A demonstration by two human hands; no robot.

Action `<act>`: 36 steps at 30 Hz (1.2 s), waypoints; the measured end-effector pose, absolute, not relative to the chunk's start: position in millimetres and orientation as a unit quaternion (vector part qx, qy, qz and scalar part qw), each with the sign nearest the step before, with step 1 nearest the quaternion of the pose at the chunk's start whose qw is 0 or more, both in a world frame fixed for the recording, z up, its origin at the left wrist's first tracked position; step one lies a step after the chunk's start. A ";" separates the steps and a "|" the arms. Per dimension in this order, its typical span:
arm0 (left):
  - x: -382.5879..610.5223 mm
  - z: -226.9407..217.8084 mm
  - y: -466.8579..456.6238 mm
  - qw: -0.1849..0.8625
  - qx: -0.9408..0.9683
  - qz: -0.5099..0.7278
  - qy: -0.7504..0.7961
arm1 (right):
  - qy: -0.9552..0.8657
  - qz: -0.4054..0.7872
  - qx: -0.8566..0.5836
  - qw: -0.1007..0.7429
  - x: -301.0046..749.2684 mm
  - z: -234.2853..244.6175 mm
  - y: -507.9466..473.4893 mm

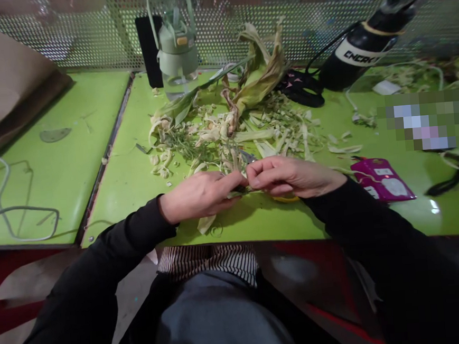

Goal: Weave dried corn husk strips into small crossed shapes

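My left hand and my right hand meet at the fingertips near the table's front edge, both closed in a pinch. Between them shows a small greenish plant piece, mostly covered by fingers. Under my right hand a yellow handle peeks out, and a grey metal blade shows just beyond the fingers. Ahead of both hands spreads a pile of corn husk scraps. A large, partly dried corn husk rises behind the pile. One pale husk scrap lies by my left wrist.
At the back stand a green water bottle, a black phone and a tilted dark bottle. A magenta power strip lies right. To the left are a brown paper bag and a white cable.
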State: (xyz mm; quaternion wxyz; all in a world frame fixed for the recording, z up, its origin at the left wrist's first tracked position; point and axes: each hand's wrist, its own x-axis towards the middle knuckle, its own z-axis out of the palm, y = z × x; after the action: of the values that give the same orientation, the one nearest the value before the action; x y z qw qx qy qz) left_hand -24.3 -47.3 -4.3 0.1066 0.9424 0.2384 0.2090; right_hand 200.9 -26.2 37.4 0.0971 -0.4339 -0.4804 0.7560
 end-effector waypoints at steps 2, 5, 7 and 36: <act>-24.4 -3.4 -47.5 0.146 0.925 0.246 0.250 | -0.465 0.753 -0.439 0.155 198.6 36.3 -35.3; -25.1 1.0 -48.1 0.236 0.894 0.294 0.242 | -0.465 0.731 -0.443 0.231 196.1 34.8 -50.1; -25.8 4.3 -48.0 0.271 0.886 0.297 0.230 | -0.502 0.683 -0.460 0.264 195.2 34.7 -58.0; -29.2 2.7 -40.2 0.182 0.872 0.380 0.251 | -0.792 0.019 -0.607 -0.056 273.1 19.6 -56.9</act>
State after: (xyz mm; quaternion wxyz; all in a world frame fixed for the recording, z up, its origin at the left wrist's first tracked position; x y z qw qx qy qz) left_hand -29.2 -40.2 2.7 0.1816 0.8719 0.2506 0.3796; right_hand 273.1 -56.9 19.6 -0.0556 -0.6075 -0.7922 0.0195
